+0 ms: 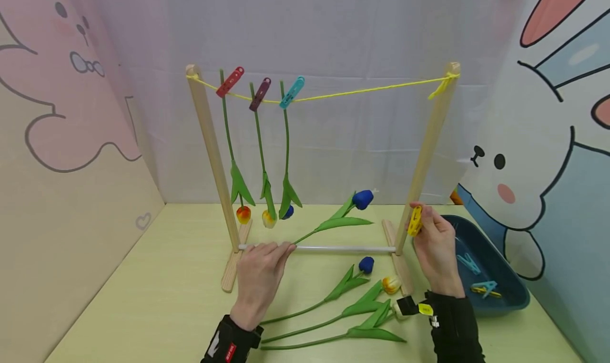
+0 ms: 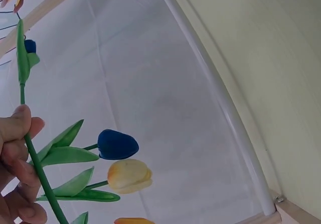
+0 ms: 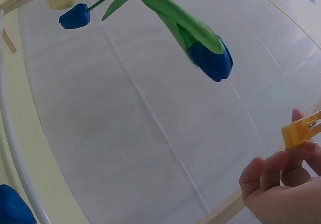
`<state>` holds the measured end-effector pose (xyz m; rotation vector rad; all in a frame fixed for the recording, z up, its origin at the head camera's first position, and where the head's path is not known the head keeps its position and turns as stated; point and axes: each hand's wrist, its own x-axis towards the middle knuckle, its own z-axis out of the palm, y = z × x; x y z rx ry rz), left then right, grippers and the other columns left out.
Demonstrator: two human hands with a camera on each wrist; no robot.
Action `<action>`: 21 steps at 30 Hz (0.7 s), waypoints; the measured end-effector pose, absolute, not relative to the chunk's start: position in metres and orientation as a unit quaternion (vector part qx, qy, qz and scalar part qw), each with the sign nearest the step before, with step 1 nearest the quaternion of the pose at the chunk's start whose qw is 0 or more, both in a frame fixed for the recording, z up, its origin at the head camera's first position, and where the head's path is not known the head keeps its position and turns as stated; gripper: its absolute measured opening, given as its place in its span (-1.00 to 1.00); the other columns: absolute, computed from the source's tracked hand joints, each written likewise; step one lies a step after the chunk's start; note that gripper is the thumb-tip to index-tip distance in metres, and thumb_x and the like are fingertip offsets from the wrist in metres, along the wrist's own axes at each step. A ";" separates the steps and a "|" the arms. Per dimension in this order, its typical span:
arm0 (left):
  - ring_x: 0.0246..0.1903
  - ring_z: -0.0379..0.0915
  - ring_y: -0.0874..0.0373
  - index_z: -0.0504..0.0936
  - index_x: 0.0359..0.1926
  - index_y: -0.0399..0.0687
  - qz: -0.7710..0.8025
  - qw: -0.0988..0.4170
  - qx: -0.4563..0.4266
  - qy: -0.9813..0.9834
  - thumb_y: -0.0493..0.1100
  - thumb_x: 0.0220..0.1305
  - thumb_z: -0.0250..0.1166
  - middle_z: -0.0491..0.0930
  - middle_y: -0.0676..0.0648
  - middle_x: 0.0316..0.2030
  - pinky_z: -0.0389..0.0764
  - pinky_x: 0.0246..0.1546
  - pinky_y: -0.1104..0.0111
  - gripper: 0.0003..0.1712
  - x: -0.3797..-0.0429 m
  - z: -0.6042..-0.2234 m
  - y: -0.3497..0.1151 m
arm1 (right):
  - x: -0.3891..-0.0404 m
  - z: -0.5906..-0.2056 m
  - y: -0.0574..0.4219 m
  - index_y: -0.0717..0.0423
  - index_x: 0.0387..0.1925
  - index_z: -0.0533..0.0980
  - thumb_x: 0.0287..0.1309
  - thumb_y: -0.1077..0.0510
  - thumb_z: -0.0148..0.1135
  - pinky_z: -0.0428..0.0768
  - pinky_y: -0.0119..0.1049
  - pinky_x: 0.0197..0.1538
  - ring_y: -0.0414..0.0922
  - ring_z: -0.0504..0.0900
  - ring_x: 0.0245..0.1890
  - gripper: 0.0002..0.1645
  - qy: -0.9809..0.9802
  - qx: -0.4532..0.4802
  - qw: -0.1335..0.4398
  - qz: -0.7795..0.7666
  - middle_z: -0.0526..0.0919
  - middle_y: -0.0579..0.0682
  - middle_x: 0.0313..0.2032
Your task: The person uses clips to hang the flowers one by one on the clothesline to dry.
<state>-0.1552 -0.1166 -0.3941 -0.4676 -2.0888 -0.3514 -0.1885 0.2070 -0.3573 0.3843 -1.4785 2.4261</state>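
Observation:
In the head view my left hand (image 1: pixel 261 273) pinches the stem of a blue artificial tulip (image 1: pixel 363 199), its bloom pointing up and right. The left wrist view shows that stem (image 2: pixel 44 184) between thumb and fingers. My right hand (image 1: pixel 434 244), beside the right post, grips a yellow clothespin (image 1: pixel 415 220); the same clothespin (image 3: pixel 299 131) appears in the right wrist view. Across the wooden frame runs a yellow string (image 1: pixel 362 91). Three tulips hang bloom down from it, held by a red clothespin (image 1: pixel 230 82), a maroon clothespin (image 1: pixel 259 94) and a teal clothespin (image 1: pixel 292 92).
Three more tulips lie on the table (image 1: pixel 157 299) in front: a blue one (image 1: pixel 366 265), a yellow-orange one (image 1: pixel 391 284) and a pale one (image 1: pixel 369 331). A dark blue bin (image 1: pixel 517 299) with several clothespins stands right of the right post (image 1: pixel 431 151). A white bar (image 1: pixel 343 249) joins the posts low down.

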 end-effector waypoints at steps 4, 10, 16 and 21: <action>-0.74 0.46 0.21 0.82 -0.40 0.10 -0.135 0.481 -0.177 -0.848 0.07 0.30 0.33 0.66 0.13 -0.65 0.12 -0.68 0.51 -0.75 -0.156 -0.393 -0.119 | -0.188 -0.357 0.207 0.06 -0.01 0.63 0.49 0.00 -0.02 0.39 -0.40 0.03 -0.07 0.27 -0.06 -0.64 -0.513 0.129 0.136 0.838 0.42 -0.09 -0.03; -0.79 0.43 0.24 0.82 -0.37 0.05 -0.169 0.485 -0.184 -0.838 -0.04 0.13 0.47 0.68 0.07 -0.68 -0.03 -0.71 0.61 -0.88 -0.156 -0.392 -0.121 | -0.188 -0.357 0.208 0.10 0.02 0.62 0.48 -0.01 -0.01 0.38 -0.39 0.06 -0.08 0.29 -0.08 -0.62 -0.512 0.119 0.137 0.840 0.43 -0.08 -0.05; -0.58 0.69 0.18 0.80 -0.31 -0.22 -0.289 0.472 -0.207 -0.807 -0.23 0.14 0.48 0.77 -0.09 -0.51 0.57 -0.55 0.54 -0.87 -0.156 -0.389 -0.122 | -0.188 -0.356 0.209 0.11 0.01 0.62 0.47 -0.01 0.01 0.39 -0.39 0.05 -0.11 0.32 -0.09 -0.62 -0.504 0.116 0.137 0.845 0.42 -0.06 -0.06; -0.49 0.75 0.11 0.79 -0.28 -0.28 -0.384 0.474 -0.197 -0.768 -0.45 -0.07 0.55 0.79 -0.15 -0.42 0.66 -0.42 0.54 -0.75 -0.156 -0.385 -0.121 | -0.189 -0.356 0.209 0.08 -0.01 0.63 0.47 0.00 0.01 0.42 -0.41 0.03 -0.09 0.31 -0.07 -0.64 -0.496 0.120 0.138 0.849 0.45 -0.07 -0.04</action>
